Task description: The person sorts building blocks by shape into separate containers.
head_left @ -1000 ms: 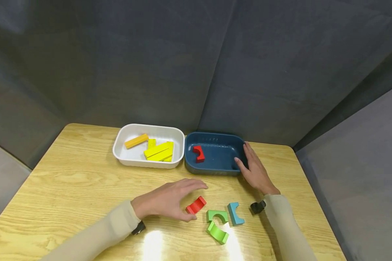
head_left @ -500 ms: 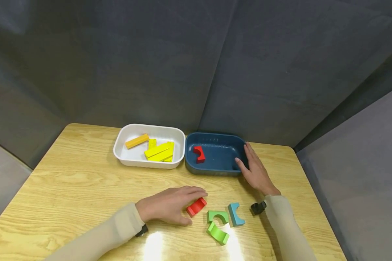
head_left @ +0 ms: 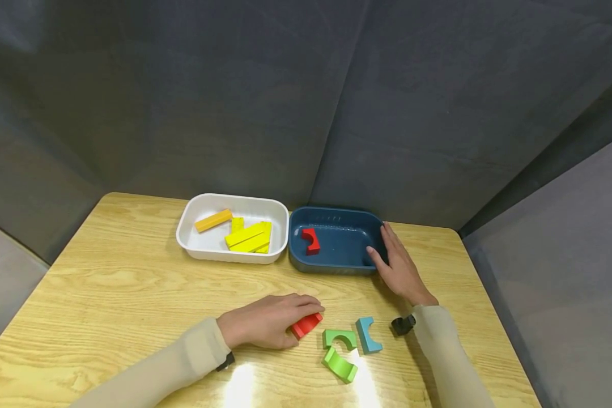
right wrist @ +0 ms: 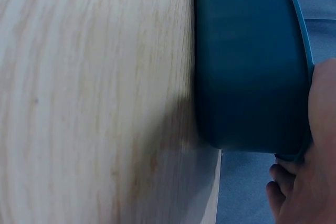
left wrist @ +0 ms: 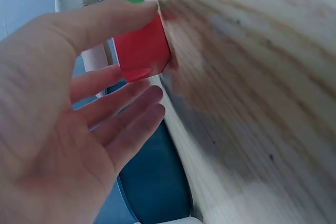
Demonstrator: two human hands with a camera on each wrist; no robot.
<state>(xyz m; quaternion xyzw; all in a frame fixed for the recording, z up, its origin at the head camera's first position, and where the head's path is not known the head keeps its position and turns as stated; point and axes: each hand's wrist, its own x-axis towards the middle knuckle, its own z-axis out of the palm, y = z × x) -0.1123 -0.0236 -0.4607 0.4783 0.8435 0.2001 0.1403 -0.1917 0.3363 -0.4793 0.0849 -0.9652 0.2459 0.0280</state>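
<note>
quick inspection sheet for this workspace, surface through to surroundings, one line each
Surface: light wood-grain table, with bright glare patches toward the person.
Job's things: red arch-shaped block on the table; second red arch-shaped block inside the glossy navy rounded-rectangular tray; block material unclear.
Clutter: two green arch-shaped blocks and one blue arch-shaped block loose nearby; white rounded-rectangular tray beside the navy one, holding yellow rectangular blocks and one orange bar-shaped block.
Grippers: left hand pinches the red block on the table; right hand holds the navy tray's right end, thumb over its rim.
Cables: nothing seen.
Surroundings: dark grey fabric behind the table.
</note>
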